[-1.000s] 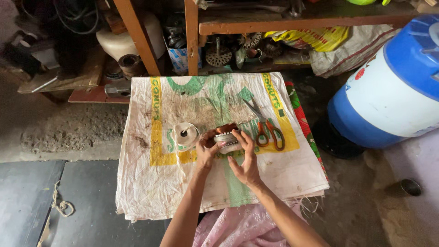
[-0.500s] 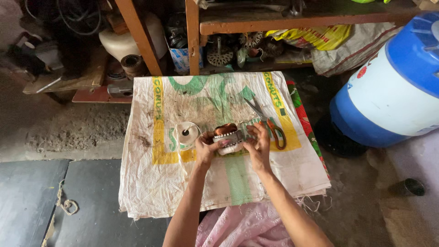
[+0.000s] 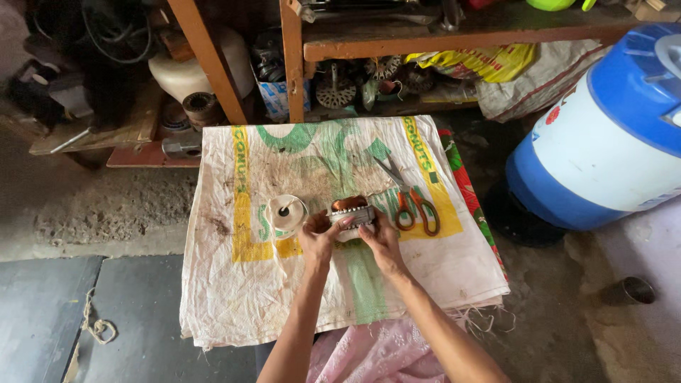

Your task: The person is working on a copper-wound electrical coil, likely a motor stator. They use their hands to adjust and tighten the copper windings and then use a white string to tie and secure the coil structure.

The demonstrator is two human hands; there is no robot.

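Motor stator (image 3: pixel 350 211), probably, gripped between both hands.

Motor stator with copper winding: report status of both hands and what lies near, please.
Left hand and right hand both grip motor stator over woven sack. Tape roll just left, apart. Scissors just right, lying flat, untouched.

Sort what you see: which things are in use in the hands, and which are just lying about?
In use:
left hand
right hand
motor stator, gripped by both hands
woven sack under the work

Lying about:
scissors
tape roll
blue drum
metal cup
string
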